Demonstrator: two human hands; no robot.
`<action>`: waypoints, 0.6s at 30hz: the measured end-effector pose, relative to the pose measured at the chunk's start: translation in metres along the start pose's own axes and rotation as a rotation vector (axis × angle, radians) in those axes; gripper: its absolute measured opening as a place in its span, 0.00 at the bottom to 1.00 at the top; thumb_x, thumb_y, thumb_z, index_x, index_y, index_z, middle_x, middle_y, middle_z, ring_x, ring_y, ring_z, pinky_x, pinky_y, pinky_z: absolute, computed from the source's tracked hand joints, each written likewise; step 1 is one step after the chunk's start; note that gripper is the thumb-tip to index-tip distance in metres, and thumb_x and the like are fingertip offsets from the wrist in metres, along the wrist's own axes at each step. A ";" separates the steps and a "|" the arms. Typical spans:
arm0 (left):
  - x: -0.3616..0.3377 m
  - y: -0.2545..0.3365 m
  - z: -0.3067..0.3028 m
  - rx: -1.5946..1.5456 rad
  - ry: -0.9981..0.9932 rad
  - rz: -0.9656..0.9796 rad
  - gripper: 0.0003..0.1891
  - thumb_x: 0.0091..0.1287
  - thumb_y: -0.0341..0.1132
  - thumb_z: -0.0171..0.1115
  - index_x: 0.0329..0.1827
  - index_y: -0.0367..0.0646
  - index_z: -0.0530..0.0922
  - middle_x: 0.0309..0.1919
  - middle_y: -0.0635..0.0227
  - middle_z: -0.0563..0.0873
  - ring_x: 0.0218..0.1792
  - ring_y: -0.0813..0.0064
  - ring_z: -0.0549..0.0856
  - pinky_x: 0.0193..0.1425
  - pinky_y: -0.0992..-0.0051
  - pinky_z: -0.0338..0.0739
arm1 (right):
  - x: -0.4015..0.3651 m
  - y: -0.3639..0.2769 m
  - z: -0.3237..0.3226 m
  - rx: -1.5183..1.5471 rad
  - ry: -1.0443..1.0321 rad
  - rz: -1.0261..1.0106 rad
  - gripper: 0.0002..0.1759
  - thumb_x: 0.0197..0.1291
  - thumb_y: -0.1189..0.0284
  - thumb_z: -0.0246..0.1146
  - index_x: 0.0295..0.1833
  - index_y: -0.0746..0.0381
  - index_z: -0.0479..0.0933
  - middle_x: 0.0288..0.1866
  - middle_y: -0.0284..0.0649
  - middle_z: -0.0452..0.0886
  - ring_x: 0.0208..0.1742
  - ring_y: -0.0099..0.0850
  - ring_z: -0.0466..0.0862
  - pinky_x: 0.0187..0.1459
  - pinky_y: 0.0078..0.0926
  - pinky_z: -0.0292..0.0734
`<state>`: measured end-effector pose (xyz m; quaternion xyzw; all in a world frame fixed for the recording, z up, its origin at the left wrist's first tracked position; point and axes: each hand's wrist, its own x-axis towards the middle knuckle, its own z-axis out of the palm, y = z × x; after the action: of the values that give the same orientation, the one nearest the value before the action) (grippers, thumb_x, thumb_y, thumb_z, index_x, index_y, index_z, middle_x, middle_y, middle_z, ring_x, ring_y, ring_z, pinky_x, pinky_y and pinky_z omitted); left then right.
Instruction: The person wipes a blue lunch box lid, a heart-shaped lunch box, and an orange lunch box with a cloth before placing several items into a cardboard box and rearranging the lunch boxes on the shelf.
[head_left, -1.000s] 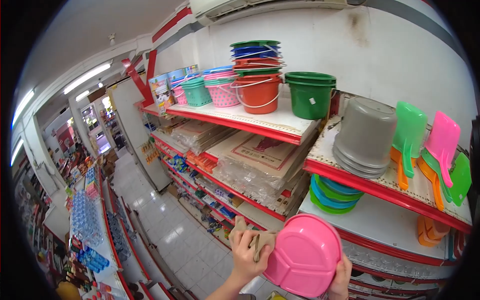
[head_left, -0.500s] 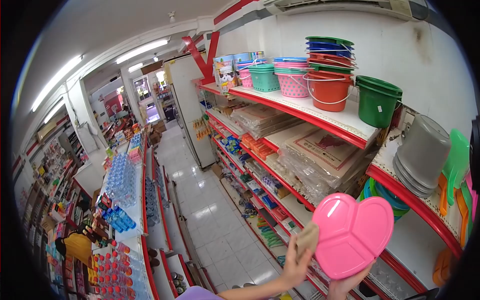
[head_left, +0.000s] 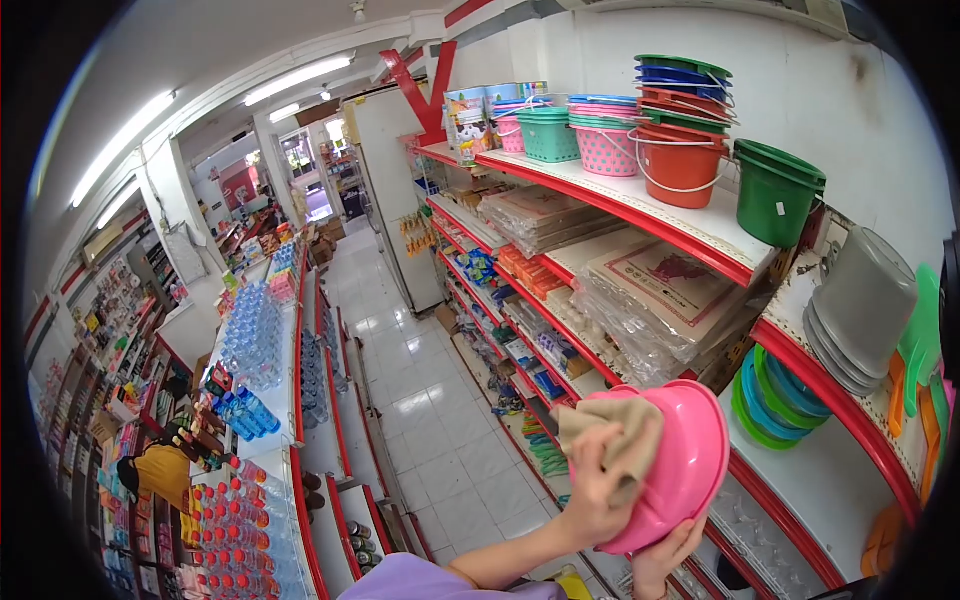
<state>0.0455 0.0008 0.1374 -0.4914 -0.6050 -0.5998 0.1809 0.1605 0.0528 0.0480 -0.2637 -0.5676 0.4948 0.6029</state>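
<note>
A pink divided plastic plate (head_left: 690, 450) is held up at lower right in the head view, tilted so that I see it nearly edge-on. My right hand (head_left: 672, 555) grips its lower rim from beneath. Against the plate's left side, my left hand (head_left: 597, 490) presses a beige cloth (head_left: 628, 440), its fingers bent over the fabric. The cloth hides part of the plate's face. A purple sleeve (head_left: 440, 580) shows at the bottom.
Red-edged shelves hold stacked buckets (head_left: 680, 165), a dark green bucket (head_left: 780, 195), grey buckets (head_left: 865, 290), flat cartons (head_left: 675, 285) and green and blue basins (head_left: 775, 400). Left stand bottled drinks (head_left: 240, 520); a person in yellow (head_left: 160, 475) is beyond. A tiled aisle (head_left: 440, 450) runs between.
The plate has turned from facing me to nearly edge-on and shifted slightly left. My left hand has moved the cloth from the plate's left edge further over it. The view has shifted a little.
</note>
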 end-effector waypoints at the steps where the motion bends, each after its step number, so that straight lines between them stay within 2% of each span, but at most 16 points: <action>1: 0.000 0.011 -0.007 0.054 -0.146 0.077 0.28 0.49 0.34 0.63 0.57 0.40 0.74 0.49 0.54 0.71 0.51 0.57 0.69 0.60 0.60 0.59 | -0.001 -0.005 0.002 -0.043 0.107 0.107 0.29 0.70 0.61 0.44 0.67 0.73 0.56 0.66 0.55 0.59 0.65 0.48 0.63 0.65 0.40 0.58; 3: -0.021 0.012 -0.005 -0.027 -0.291 0.254 0.29 0.50 0.35 0.61 0.59 0.42 0.73 0.48 0.56 0.73 0.50 0.58 0.70 0.61 0.58 0.58 | 0.011 0.014 -0.011 -0.417 0.039 -0.154 0.24 0.70 0.64 0.45 0.64 0.70 0.61 0.60 0.50 0.68 0.59 0.37 0.70 0.59 0.32 0.65; 4: -0.036 0.013 -0.003 -0.082 -0.371 0.341 0.29 0.51 0.36 0.61 0.61 0.44 0.73 0.48 0.57 0.73 0.50 0.59 0.71 0.61 0.57 0.57 | 0.010 0.016 -0.021 -0.376 0.026 -0.088 0.25 0.70 0.64 0.44 0.65 0.69 0.60 0.60 0.48 0.68 0.59 0.34 0.70 0.59 0.31 0.65; 5: -0.048 0.009 -0.002 0.076 -0.397 0.425 0.26 0.53 0.37 0.59 0.58 0.44 0.74 0.48 0.58 0.75 0.49 0.60 0.71 0.61 0.54 0.57 | 0.012 0.012 -0.028 -0.337 0.015 -0.021 0.25 0.70 0.63 0.44 0.65 0.68 0.60 0.61 0.46 0.68 0.59 0.32 0.70 0.59 0.29 0.64; 7: -0.055 -0.026 0.002 0.262 -0.450 0.472 0.21 0.54 0.39 0.58 0.50 0.39 0.79 0.48 0.55 0.73 0.41 0.64 0.70 0.50 0.66 0.67 | 0.038 -0.035 -0.001 0.438 0.189 0.318 0.27 0.70 0.61 0.43 0.67 0.68 0.58 0.62 0.46 0.66 0.61 0.33 0.69 0.60 0.29 0.65; 8: -0.054 -0.043 0.006 0.178 -0.413 0.240 0.20 0.56 0.37 0.58 0.51 0.37 0.78 0.48 0.55 0.72 0.42 0.63 0.69 0.50 0.65 0.65 | 0.042 -0.036 -0.002 0.487 0.237 0.315 0.25 0.70 0.63 0.43 0.65 0.69 0.61 0.59 0.46 0.70 0.57 0.31 0.71 0.57 0.29 0.68; 10: -0.020 -0.043 0.009 0.086 -0.232 -0.082 0.20 0.58 0.33 0.56 0.53 0.33 0.75 0.48 0.54 0.69 0.45 0.60 0.68 0.53 0.64 0.62 | 0.045 -0.038 -0.009 0.282 -0.043 0.178 0.24 0.70 0.63 0.43 0.63 0.69 0.64 0.55 0.46 0.73 0.53 0.30 0.74 0.53 0.27 0.69; 11: 0.003 -0.026 0.006 0.072 -0.083 -0.172 0.20 0.58 0.31 0.55 0.54 0.31 0.73 0.48 0.53 0.67 0.46 0.58 0.67 0.54 0.63 0.60 | 0.038 -0.034 -0.013 0.208 -0.084 0.145 0.24 0.70 0.63 0.43 0.62 0.70 0.64 0.54 0.45 0.74 0.52 0.30 0.74 0.53 0.27 0.69; 13: 0.006 -0.015 0.005 0.133 -0.157 -0.060 0.27 0.53 0.33 0.61 0.60 0.39 0.72 0.47 0.54 0.67 0.48 0.57 0.66 0.56 0.61 0.58 | 0.023 -0.021 -0.010 0.069 -0.175 0.078 0.24 0.70 0.63 0.43 0.62 0.70 0.65 0.51 0.45 0.75 0.51 0.30 0.75 0.52 0.26 0.68; 15: 0.008 0.003 0.004 0.174 -0.276 0.081 0.35 0.45 0.36 0.66 0.62 0.45 0.72 0.47 0.56 0.67 0.49 0.56 0.66 0.57 0.62 0.58 | 0.019 -0.021 -0.001 0.088 -0.047 0.049 0.24 0.70 0.63 0.44 0.62 0.71 0.64 0.51 0.45 0.75 0.51 0.30 0.74 0.52 0.26 0.68; 17: 0.000 0.022 0.004 0.222 -0.436 0.182 0.28 0.47 0.38 0.64 0.56 0.45 0.77 0.45 0.58 0.67 0.47 0.58 0.65 0.56 0.63 0.60 | 0.024 -0.034 0.008 0.221 0.072 0.097 0.24 0.70 0.64 0.46 0.62 0.71 0.64 0.50 0.46 0.75 0.52 0.31 0.74 0.52 0.27 0.68; 18: -0.006 0.027 0.004 0.247 -0.517 0.236 0.25 0.48 0.40 0.64 0.52 0.45 0.80 0.44 0.58 0.67 0.46 0.59 0.65 0.55 0.64 0.61 | 0.020 -0.018 -0.002 -0.228 0.089 -0.113 0.24 0.70 0.64 0.45 0.63 0.71 0.63 0.50 0.46 0.75 0.52 0.31 0.74 0.53 0.28 0.68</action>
<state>0.0711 -0.0035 0.1461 -0.6689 -0.6379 -0.3518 0.1478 0.1648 0.0646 0.0721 -0.3197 -0.6066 0.3802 0.6207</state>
